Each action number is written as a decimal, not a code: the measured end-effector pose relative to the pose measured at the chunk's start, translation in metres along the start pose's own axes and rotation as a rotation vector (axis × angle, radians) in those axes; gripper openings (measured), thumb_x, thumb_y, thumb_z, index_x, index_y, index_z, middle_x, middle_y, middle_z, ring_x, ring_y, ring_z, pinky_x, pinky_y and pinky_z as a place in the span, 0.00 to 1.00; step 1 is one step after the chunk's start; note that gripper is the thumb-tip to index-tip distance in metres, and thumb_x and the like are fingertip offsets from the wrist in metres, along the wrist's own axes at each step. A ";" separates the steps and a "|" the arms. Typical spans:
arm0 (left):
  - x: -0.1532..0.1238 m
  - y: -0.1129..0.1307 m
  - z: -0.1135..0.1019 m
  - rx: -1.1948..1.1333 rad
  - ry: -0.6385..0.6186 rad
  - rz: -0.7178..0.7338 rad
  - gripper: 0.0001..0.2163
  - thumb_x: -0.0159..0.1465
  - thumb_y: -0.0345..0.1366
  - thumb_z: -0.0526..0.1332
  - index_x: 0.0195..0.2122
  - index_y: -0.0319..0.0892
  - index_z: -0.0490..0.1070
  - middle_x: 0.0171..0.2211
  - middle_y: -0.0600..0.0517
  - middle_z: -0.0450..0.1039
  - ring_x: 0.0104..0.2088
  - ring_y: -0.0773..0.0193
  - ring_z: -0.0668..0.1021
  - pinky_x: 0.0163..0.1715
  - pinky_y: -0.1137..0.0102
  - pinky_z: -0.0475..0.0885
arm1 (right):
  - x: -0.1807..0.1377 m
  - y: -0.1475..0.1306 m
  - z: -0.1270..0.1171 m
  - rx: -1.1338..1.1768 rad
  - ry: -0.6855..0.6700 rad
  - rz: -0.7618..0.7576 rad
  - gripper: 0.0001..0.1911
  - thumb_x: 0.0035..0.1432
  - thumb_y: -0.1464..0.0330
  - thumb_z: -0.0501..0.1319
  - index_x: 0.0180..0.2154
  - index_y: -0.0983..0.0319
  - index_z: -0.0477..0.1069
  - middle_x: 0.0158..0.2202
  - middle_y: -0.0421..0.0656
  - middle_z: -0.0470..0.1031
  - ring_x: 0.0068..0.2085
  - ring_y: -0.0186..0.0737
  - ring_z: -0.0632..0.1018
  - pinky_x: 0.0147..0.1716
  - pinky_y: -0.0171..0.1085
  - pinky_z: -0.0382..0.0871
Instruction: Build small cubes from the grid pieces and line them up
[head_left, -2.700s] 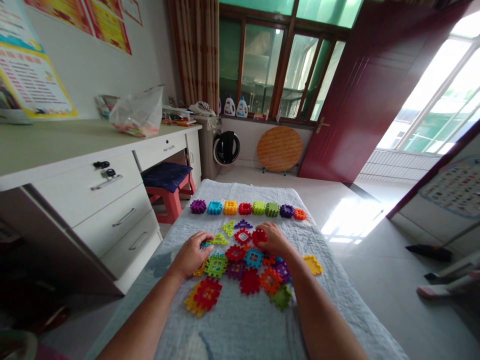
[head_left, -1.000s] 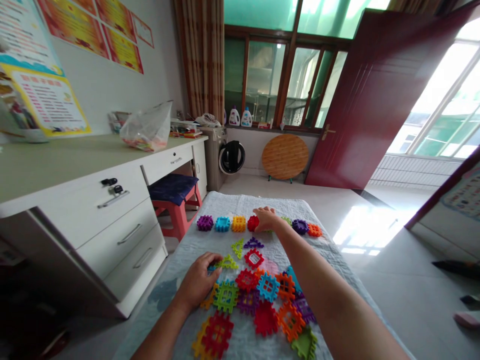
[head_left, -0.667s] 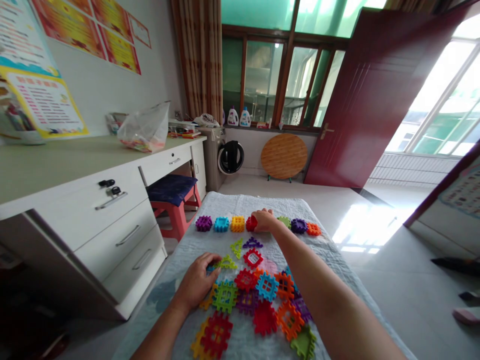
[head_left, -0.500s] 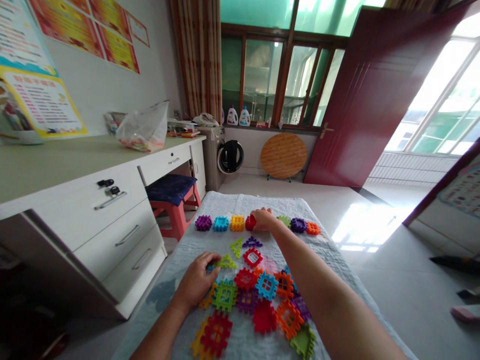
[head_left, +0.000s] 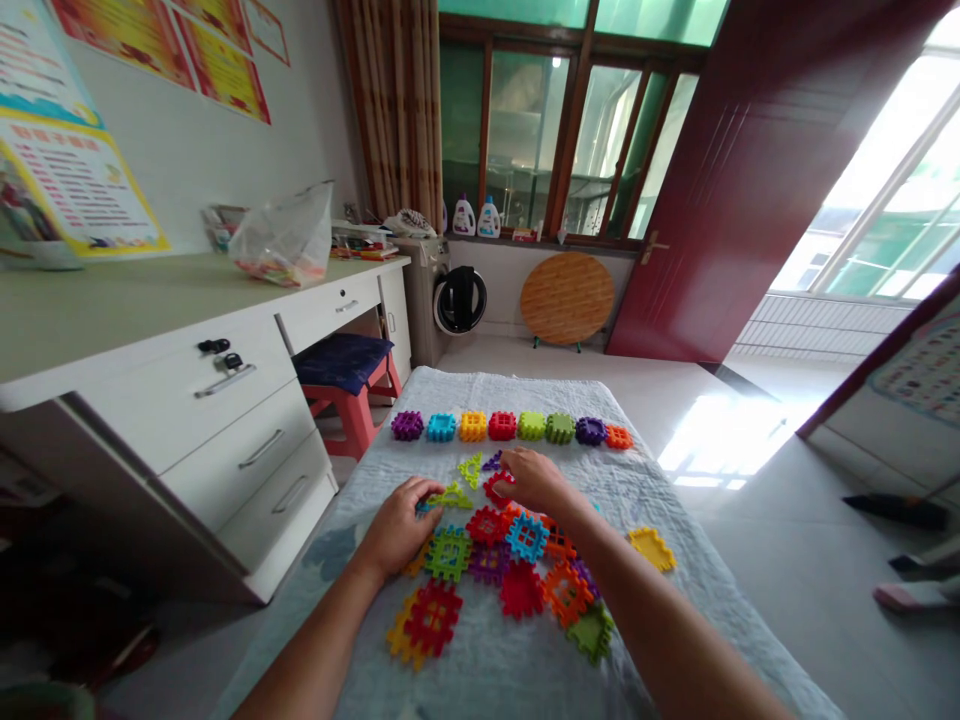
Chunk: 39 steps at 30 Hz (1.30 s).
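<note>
My left hand (head_left: 401, 520) lies at the left edge of a pile of flat plastic tiles (head_left: 517, 570), fingers curled over a small blue piece (head_left: 424, 507) beside a light green triangle (head_left: 452, 496). My right hand (head_left: 529, 478) is bent down on a red square tile (head_left: 495, 488) at the pile's far side, fingertips pinched on it. Beyond both hands a row of several coloured cube blocks (head_left: 502, 425) runs across the grey cloth (head_left: 480, 660). A yellow-green triangle (head_left: 471, 468) lies between the row and the hands.
A yellow tile (head_left: 651, 548) lies apart on the right of the cloth. A white desk with drawers (head_left: 225, 400) stands to the left, with a red stool (head_left: 349, 385) under it. Bare floor (head_left: 750, 480) is to the right, an open dark red door (head_left: 720, 200) beyond.
My right hand has come back from the far row, leaving the red cube uncovered there, and now rests on the red square tile near the pile. My left hand has stayed put.
</note>
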<state>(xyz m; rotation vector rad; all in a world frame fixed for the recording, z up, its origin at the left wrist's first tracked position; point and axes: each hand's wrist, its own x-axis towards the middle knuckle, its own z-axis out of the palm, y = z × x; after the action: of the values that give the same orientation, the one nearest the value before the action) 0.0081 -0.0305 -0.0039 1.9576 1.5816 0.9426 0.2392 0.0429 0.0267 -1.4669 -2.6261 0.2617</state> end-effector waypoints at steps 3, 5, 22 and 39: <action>-0.001 -0.001 0.000 -0.002 0.009 0.027 0.11 0.56 0.37 0.58 0.39 0.42 0.73 0.41 0.48 0.73 0.42 0.58 0.75 0.46 0.64 0.70 | -0.007 -0.006 0.015 0.049 0.039 0.124 0.17 0.50 0.61 0.61 0.41 0.62 0.68 0.38 0.46 0.73 0.35 0.40 0.73 0.31 0.34 0.58; -0.003 -0.002 -0.001 -0.013 0.011 0.029 0.11 0.56 0.37 0.58 0.40 0.42 0.73 0.42 0.48 0.72 0.41 0.59 0.75 0.45 0.65 0.71 | -0.007 -0.003 0.017 0.126 0.081 0.131 0.18 0.48 0.65 0.61 0.42 0.63 0.66 0.36 0.45 0.73 0.35 0.39 0.72 0.32 0.33 0.58; -0.003 -0.009 0.003 -0.025 0.025 0.039 0.11 0.56 0.37 0.57 0.40 0.42 0.72 0.41 0.49 0.73 0.42 0.60 0.75 0.46 0.66 0.71 | -0.036 0.020 -0.004 0.000 0.070 0.010 0.19 0.62 0.60 0.51 0.28 0.62 0.74 0.29 0.44 0.73 0.35 0.37 0.72 0.35 0.34 0.58; -0.003 -0.007 0.002 -0.019 0.022 0.019 0.11 0.57 0.37 0.57 0.40 0.40 0.72 0.41 0.48 0.73 0.41 0.60 0.76 0.45 0.66 0.71 | -0.044 -0.020 0.002 0.334 0.151 -0.028 0.12 0.52 0.63 0.58 0.38 0.61 0.71 0.32 0.41 0.74 0.32 0.35 0.71 0.31 0.32 0.60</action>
<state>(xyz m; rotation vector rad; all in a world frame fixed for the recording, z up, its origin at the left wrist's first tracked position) 0.0048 -0.0314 -0.0114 1.9590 1.5637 0.9866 0.2450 -0.0051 0.0275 -1.2842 -2.3421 0.5348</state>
